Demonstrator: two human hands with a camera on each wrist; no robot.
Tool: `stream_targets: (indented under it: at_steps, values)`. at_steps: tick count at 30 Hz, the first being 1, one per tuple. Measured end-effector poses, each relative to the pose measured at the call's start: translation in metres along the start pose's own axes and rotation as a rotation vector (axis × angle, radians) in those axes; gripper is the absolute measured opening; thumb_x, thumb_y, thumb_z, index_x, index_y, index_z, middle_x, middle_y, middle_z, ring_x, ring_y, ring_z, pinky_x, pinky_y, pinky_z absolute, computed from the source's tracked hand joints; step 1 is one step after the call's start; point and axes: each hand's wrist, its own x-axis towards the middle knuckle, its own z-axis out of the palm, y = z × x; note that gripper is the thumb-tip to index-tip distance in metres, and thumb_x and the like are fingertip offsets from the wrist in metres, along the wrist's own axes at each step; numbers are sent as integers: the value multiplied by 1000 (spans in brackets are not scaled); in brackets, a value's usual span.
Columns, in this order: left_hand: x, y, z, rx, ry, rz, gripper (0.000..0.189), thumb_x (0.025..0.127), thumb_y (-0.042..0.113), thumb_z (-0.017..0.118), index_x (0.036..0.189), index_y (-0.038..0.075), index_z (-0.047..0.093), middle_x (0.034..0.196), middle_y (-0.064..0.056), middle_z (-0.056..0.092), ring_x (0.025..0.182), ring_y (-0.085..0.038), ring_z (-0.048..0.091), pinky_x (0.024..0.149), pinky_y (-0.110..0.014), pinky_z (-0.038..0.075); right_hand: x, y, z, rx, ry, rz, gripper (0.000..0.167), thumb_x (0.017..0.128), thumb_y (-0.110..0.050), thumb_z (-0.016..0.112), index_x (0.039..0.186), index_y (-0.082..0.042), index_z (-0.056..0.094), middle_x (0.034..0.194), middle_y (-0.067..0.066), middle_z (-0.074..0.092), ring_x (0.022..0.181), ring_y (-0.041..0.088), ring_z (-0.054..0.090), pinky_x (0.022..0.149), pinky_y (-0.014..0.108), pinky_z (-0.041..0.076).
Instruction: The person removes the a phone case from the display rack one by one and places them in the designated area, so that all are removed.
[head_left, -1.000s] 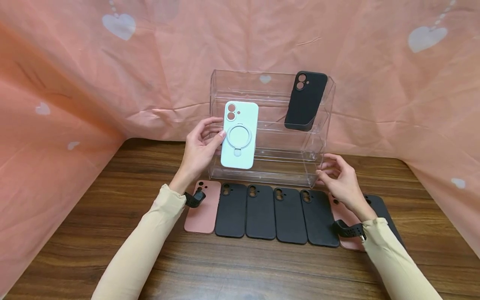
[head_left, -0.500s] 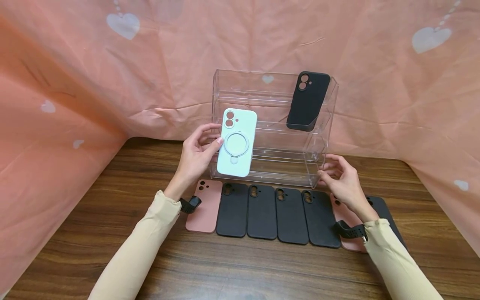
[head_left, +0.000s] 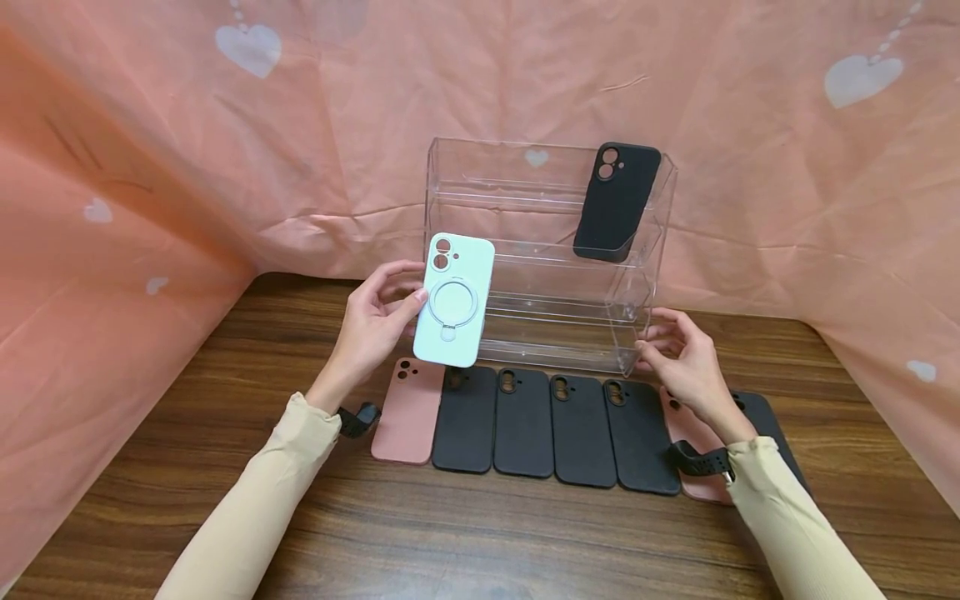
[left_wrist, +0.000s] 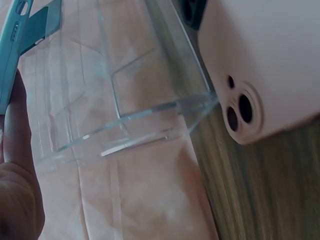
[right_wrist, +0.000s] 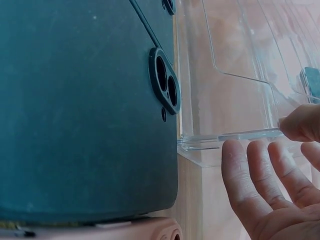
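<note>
In the head view my left hand (head_left: 375, 321) pinches a white phone case (head_left: 454, 300) by its left edge, thumb on the back and fingers behind. The case, with a ring on its back, is held upright in front of the clear acrylic display stand (head_left: 555, 354). My right hand (head_left: 686, 358) grips the stand's lower right side; in the right wrist view the thumb (right_wrist: 302, 122) lies on the front edge and the fingertips meet the side wall. A black phone case (head_left: 617, 204) leans in the stand's upper right. The left wrist view shows the white case (left_wrist: 11, 47) edge-on.
A row of phone cases lies before the stand: a pink case (head_left: 408, 412) at left, several black cases (head_left: 523, 425), then another pink case (head_left: 697, 425) and a black case (head_left: 772, 433) partly under my right arm. Pink heart-printed cloth (head_left: 337, 125) surrounds the wooden table (head_left: 480, 533).
My left hand has moved down and to the left with the white phone case, toward me and away from the stand. The right hand keeps its place on the stand.
</note>
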Motion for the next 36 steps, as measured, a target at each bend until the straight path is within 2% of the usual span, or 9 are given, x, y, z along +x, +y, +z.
stream_targets:
  at_steps: [7, 16, 21, 27, 36]
  values:
    - [-6, -1, -10, 8, -15, -23, 39, 100, 10, 66, 137, 6, 56, 111, -6, 67, 86, -13, 76, 66, -35, 66, 0, 0, -1, -6, -9, 10, 55, 94, 5, 65, 145, 2, 44, 104, 0, 60, 84, 0, 69, 67, 26, 64]
    - [-14, -4, -25, 84, -26, -41, 40, 100, 12, 66, 138, 6, 55, 112, -6, 67, 85, -12, 75, 65, -33, 65, -1, -1, 0, -3, 2, 3, 55, 94, 6, 65, 144, 3, 44, 104, 1, 60, 83, -2, 68, 67, 26, 64]
    - [-19, -7, -34, 109, -23, -58, 38, 100, 13, 66, 136, 7, 56, 112, -6, 68, 84, -12, 75, 63, -35, 65, -1, -1, 0, -7, 3, 1, 54, 94, 7, 65, 144, 3, 44, 104, 2, 60, 83, -3, 68, 67, 25, 64]
    - [-27, -12, -47, 151, -49, -100, 36, 100, 15, 67, 134, 9, 58, 113, -7, 68, 84, -14, 75, 66, -38, 65, -1, 0, 0, -21, 3, 8, 55, 95, 5, 65, 145, 2, 44, 104, 1, 59, 84, -3, 68, 67, 24, 64]
    - [-42, -20, -69, 170, -40, -152, 34, 100, 16, 66, 133, 7, 59, 109, 2, 69, 82, -11, 74, 67, -37, 65, -1, -1, -1, -34, -2, 10, 56, 95, 4, 65, 146, 2, 44, 105, 0, 59, 84, -3, 68, 66, 24, 64]
